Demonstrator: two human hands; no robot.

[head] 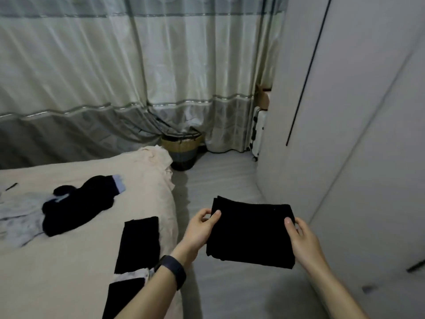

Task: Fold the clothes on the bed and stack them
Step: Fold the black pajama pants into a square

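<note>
Head view: left hand (202,229) and right hand (303,240) pinch opposite edges of folded black cloth (250,231), perhaps trousers.

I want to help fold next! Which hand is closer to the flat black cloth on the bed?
Left. The left hand holds the folded black garment just beside the flat black cloth; the right hand holds the garment's other side, farther away.

The fingers of the left hand (200,229) and the right hand (303,238) are largely hidden beneath the folded black garment (250,233), whose kind cannot be told. The pale grey garment (20,217) is cut off by the left edge. What is possibly a suitcase (258,132) is half hidden behind the wardrobe (345,111).
</note>
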